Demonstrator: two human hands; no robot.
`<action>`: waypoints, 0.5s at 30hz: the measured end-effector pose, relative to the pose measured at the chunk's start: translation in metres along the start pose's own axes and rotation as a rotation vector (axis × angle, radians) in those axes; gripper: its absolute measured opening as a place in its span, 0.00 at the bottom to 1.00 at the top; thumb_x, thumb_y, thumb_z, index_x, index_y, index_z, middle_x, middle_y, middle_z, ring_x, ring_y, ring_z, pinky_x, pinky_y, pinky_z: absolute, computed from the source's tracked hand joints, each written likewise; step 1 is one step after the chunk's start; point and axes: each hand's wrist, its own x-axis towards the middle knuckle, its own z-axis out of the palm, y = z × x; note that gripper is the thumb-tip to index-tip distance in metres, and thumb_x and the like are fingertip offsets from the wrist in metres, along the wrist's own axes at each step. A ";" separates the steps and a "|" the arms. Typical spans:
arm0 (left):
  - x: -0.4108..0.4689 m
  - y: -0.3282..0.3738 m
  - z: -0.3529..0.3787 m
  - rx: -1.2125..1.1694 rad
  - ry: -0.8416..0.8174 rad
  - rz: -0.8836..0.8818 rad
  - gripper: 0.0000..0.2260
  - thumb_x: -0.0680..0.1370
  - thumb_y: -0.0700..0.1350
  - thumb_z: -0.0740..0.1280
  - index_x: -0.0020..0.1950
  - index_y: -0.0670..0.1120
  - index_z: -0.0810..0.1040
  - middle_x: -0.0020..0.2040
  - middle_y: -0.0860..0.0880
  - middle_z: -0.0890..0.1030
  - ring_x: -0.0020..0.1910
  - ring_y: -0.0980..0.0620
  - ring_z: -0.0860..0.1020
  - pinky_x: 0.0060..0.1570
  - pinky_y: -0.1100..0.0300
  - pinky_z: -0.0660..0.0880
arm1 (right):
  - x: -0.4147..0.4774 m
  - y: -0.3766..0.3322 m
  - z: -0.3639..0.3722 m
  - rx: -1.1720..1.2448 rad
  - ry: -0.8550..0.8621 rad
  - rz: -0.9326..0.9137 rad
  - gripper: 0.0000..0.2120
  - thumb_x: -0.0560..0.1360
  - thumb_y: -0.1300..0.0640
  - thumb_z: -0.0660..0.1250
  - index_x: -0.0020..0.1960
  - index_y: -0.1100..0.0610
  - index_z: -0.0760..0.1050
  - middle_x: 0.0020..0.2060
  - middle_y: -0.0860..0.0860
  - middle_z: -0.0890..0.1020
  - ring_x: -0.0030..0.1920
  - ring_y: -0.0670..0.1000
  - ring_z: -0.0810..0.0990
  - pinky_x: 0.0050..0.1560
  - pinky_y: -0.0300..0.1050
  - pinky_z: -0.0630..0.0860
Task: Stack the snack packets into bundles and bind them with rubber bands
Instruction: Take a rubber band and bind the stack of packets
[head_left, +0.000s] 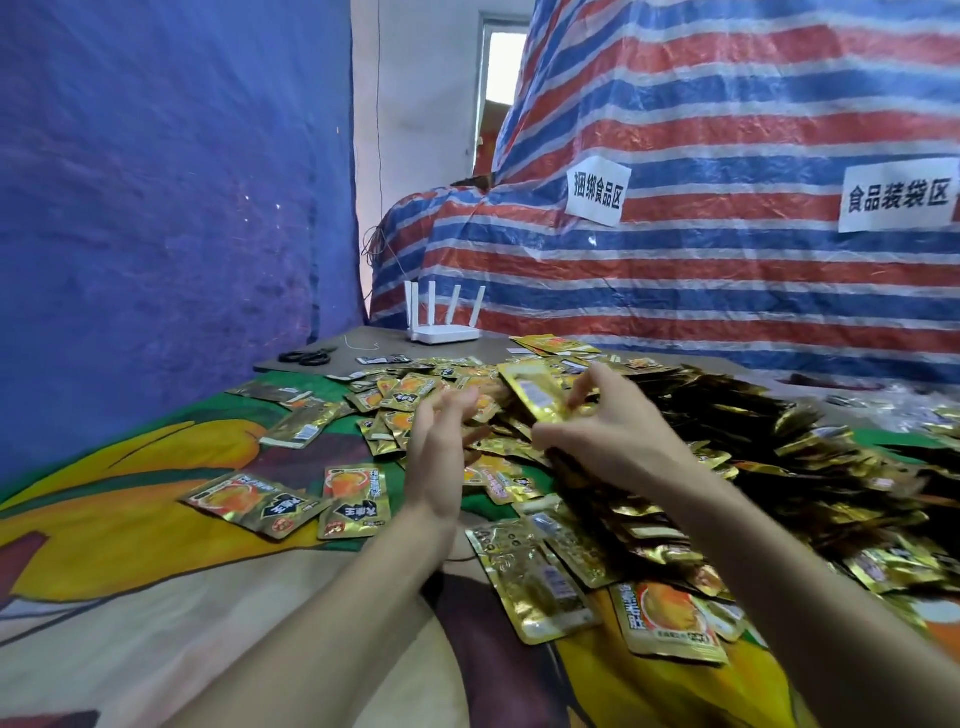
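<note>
Several gold snack packets (670, 483) lie heaped across the table, thickest at the right. My right hand (608, 431) pinches one gold packet (535, 397) by its lower end and holds it tilted above the heap. My left hand (441, 452) hovers just left of it with fingers straight and spread, holding nothing. Two packets (291, 501) lie face up, apart from the pile, near my left wrist. No rubber band is visible.
A patterned cloth (130, 545) covers the table. At the back stand a white router (444, 330) and black scissors (305, 357). A blue tarp wall (156, 208) is at the left, a striped tarp (727, 208) with paper signs behind.
</note>
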 end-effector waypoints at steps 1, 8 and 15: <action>0.002 0.000 -0.003 -0.001 0.047 0.013 0.19 0.75 0.59 0.67 0.60 0.50 0.76 0.59 0.48 0.80 0.55 0.48 0.81 0.56 0.50 0.75 | 0.011 -0.001 -0.005 -0.127 0.041 -0.033 0.21 0.67 0.50 0.79 0.51 0.51 0.70 0.42 0.50 0.81 0.35 0.46 0.82 0.29 0.40 0.73; 0.011 -0.007 -0.010 0.070 0.278 0.022 0.01 0.80 0.44 0.65 0.51 0.47 0.75 0.51 0.48 0.79 0.47 0.49 0.77 0.40 0.59 0.69 | 0.075 0.010 0.003 -0.759 0.057 -0.115 0.14 0.76 0.52 0.68 0.59 0.52 0.71 0.56 0.58 0.72 0.48 0.59 0.77 0.48 0.51 0.73; 0.011 -0.007 -0.009 0.196 0.312 0.037 0.04 0.78 0.39 0.64 0.49 0.48 0.76 0.45 0.51 0.78 0.42 0.51 0.75 0.38 0.57 0.69 | 0.068 0.019 0.028 -0.995 -0.072 -0.066 0.11 0.75 0.52 0.64 0.53 0.57 0.75 0.61 0.61 0.74 0.64 0.61 0.70 0.64 0.53 0.69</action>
